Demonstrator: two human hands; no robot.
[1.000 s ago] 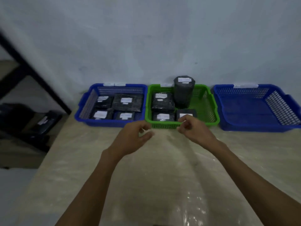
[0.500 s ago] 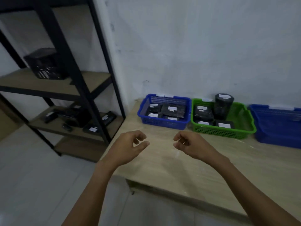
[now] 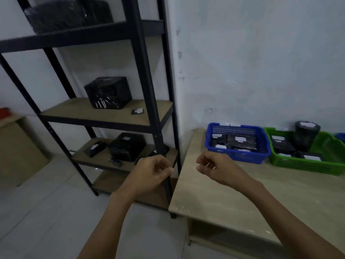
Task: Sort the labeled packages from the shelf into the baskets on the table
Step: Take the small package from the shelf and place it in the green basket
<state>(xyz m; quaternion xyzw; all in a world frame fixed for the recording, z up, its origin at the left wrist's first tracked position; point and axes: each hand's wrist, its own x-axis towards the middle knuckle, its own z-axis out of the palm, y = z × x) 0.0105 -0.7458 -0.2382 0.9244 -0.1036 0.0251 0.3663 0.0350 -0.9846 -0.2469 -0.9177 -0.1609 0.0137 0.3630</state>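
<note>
My left hand (image 3: 151,172) and my right hand (image 3: 217,168) hang empty with loosely curled fingers, near the table's left end. The black metal shelf (image 3: 147,75) stands to the left. On its middle board sit a large black box (image 3: 108,92) and a small flat labeled package (image 3: 137,110). The lower board holds a black labeled box (image 3: 128,146) and a slim labeled package (image 3: 95,148). On the table, a blue basket (image 3: 240,157) holds several black labeled packages. A green basket (image 3: 306,165) beside it holds more, including a tall black cylinder (image 3: 306,134).
A wrapped black bundle (image 3: 71,12) lies on the top shelf board. A cardboard box (image 3: 16,152) stands on the floor at far left. Only a corner of another blue basket (image 3: 341,136) shows at the right edge. The beige table (image 3: 214,193) abuts the shelf post.
My view has swung left from the baskets to the shelf. Both hands stayed empty and drew back from the green basket toward the table's left end.
</note>
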